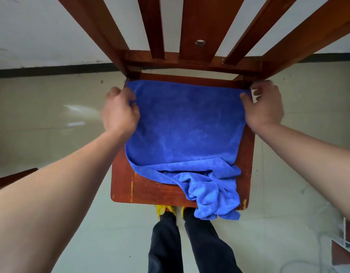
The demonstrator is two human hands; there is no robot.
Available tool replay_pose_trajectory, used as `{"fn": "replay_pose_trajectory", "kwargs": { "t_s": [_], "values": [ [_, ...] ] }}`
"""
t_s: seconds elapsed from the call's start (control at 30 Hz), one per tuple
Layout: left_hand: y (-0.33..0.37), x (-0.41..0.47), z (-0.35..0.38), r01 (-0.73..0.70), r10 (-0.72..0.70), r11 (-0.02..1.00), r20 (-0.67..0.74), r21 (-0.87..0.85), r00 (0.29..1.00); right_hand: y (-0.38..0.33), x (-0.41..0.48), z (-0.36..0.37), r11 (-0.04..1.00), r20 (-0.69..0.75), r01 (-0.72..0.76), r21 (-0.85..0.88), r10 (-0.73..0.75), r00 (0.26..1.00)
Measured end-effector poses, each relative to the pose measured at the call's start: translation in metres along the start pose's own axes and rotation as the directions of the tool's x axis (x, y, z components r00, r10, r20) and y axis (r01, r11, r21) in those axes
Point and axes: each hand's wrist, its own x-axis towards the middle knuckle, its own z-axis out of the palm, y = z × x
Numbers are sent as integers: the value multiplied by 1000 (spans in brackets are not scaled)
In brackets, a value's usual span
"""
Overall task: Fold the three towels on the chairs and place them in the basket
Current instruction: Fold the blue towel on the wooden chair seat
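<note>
- Nearest me, two bare forearms reach in from the lower corners toward one wooden chair.
- I see the left hand at the towel's left edge, near its far corner, with its fingers curled in and gripping the cloth.
- The right hand pinches the far right corner, thumb on top and the other fingers tucked behind the edge.
- I count one blue towel, soft plush with a fine nap, lying on the seat. Its far part is stretched flat between the two hands, close to the backrest. Its near part is crumpled into folds, and a lighter blue bunch spills over the seat's front right edge.
- The seat is reddish-brown varnished wood, roughly square with rounded corners, scuffed and worn pale along the front.
- The backrest has two outer posts and three flat slats. The middle slat is the widest and has a small round fitting in it.
- Below the seat I make out two legs in dark trousers and two yellow shoes.
- The floor is pale, smooth and glossy with a few dark specks. It meets a white wall along a dark skirting band.
</note>
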Motion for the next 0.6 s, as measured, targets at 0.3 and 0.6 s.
{"fn": "replay_pose_trajectory", "kwargs": {
  "t_s": [0.3,0.6],
  "values": [
    [17,12,22,-255,213,947,214,195,953,-4,-4,15,948,383,298,-108,-237,893],
    [-8,-89,18,581,-550,794,194,-178,812,26,-75,-6,920,193,-382,88,360,913]
  ]
}}
